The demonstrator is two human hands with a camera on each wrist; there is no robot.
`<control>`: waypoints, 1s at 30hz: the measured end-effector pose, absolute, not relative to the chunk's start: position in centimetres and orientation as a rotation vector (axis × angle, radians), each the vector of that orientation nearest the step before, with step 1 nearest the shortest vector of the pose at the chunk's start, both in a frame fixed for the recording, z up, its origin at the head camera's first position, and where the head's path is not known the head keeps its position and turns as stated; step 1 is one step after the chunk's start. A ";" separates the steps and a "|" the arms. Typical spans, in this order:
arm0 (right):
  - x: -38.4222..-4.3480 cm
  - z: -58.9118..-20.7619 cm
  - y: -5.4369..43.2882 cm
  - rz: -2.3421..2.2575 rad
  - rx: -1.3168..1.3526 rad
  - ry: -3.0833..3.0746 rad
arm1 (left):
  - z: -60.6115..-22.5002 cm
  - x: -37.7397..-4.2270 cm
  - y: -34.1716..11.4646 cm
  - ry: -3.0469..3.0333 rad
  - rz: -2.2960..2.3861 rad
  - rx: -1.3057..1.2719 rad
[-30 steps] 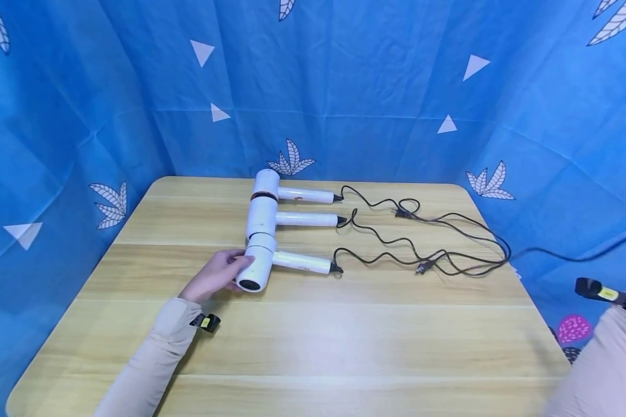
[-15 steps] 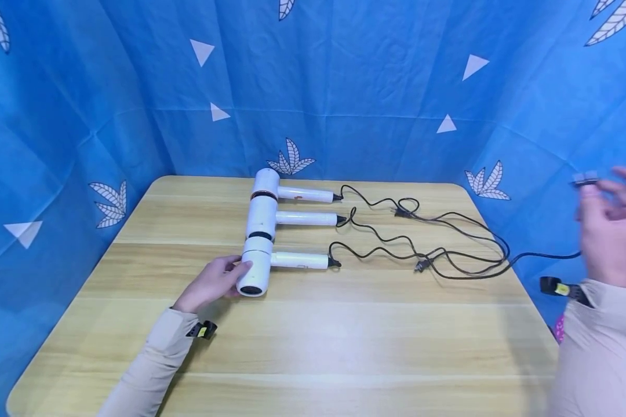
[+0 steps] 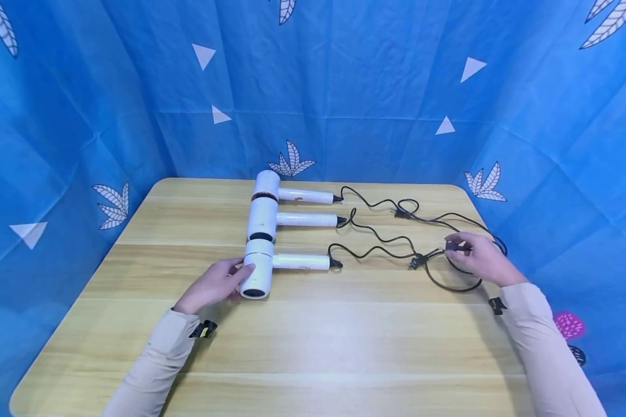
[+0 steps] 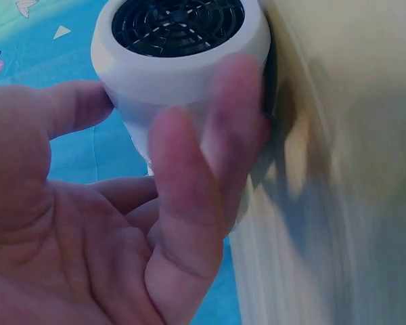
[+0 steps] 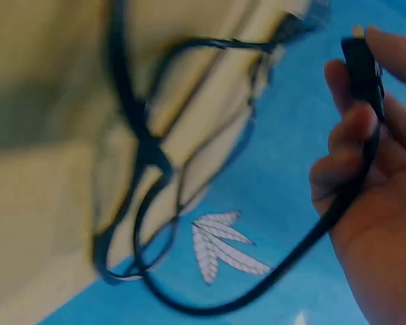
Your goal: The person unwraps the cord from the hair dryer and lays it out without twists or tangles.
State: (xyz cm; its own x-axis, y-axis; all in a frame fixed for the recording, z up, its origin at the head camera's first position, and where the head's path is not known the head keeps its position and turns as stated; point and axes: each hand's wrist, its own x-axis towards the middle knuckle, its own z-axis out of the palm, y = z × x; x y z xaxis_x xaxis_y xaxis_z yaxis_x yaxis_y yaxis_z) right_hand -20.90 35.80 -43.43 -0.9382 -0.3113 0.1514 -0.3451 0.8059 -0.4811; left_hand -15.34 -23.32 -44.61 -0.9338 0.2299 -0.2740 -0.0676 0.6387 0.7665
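Note:
Three white hair dryers lie one behind another on the table, handles pointing right: the nearest hair dryer (image 3: 259, 279), the middle hair dryer (image 3: 262, 217) and the far hair dryer (image 3: 266, 183). My left hand (image 3: 212, 285) holds the nearest one's barrel, thumb on its upper side and fingers around its left and underside. The black grille (image 4: 179, 27) of that dryer shows in the left wrist view. Over the cords at right, my right hand (image 3: 481, 259) pinches a black power plug (image 5: 360, 68) between thumb and fingers, its cord trailing across the palm.
A wooden table (image 3: 334, 341) carries everything. Black cords (image 3: 378, 248) run right from the handles and loop near the right hand. Two other plugs, a near plug (image 3: 418, 262) and a far plug (image 3: 402, 214), lie among them. A blue curtain (image 3: 334, 87) surrounds the table's back and sides.
My right hand has come in from beyond the right edge with the plug, down and left over the cords. The nearest dryer has turned slightly, its handle now almost level.

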 end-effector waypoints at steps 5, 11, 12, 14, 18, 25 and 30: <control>-21.0 -44.8 35.6 0.783 0.612 -3.019 | -44.7 -15.3 -23.3 2.521 1.208 0.131; -20.5 -44.7 35.5 0.763 0.596 -3.035 | -44.4 -15.1 -23.4 2.538 1.172 0.088; -20.3 -44.6 35.4 0.769 0.590 -3.044 | -44.3 -15.1 -23.4 2.544 1.163 0.076; -20.0 -44.5 35.4 0.772 0.593 -3.056 | -44.1 -15.2 -23.6 2.559 1.148 0.060; -19.6 -44.4 35.3 0.781 0.625 -3.043 | -43.5 -15.6 -24.1 2.625 1.085 0.066; -19.4 -43.1 34.9 0.782 0.583 -2.967 | -42.0 -16.5 -25.0 2.814 1.035 0.115; -19.6 -40.8 34.2 0.793 0.527 -2.786 | -40.2 -17.8 -25.2 3.002 1.025 0.133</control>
State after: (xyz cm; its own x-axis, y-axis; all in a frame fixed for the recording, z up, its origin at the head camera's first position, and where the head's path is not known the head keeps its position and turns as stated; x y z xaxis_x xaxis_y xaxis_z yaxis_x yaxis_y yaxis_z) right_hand -19.59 34.21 -40.77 -0.9172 -0.2827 0.2806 -0.3881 0.7928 -0.4700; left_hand -17.83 -25.23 -40.24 -0.9960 0.0684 0.0580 0.0896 0.7882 0.6089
